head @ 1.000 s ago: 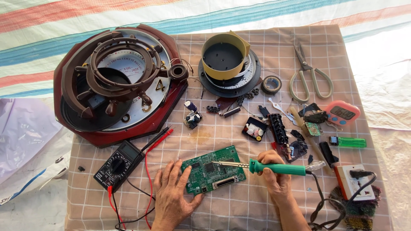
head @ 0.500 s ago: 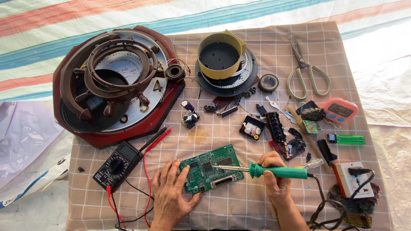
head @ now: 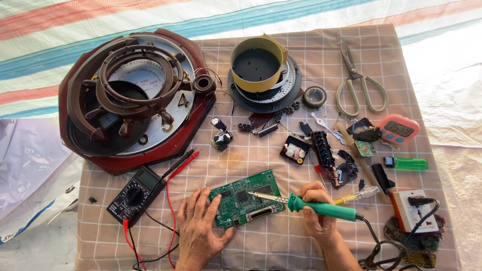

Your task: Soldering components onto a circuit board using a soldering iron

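Item: green circuit board (head: 247, 197), flat on checked cloth (head: 281, 241). Your left hand (head: 199, 230) lies spread, pinning its edge; your right hand (head: 315, 211) grips the soldering iron (head: 321, 208). Risk: tip slips, scorching cloth or fingers.

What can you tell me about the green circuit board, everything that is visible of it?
The green circuit board is a flat rectangle lying slightly turned on the checked cloth, component side up. It carries dark chips, small parts and a pale connector on its lower edge. The left hand lies on its left end, fingers spread. The metal tip of the green-handled soldering iron, held in the right hand, rests on its upper middle. A multimeter lies to its left.
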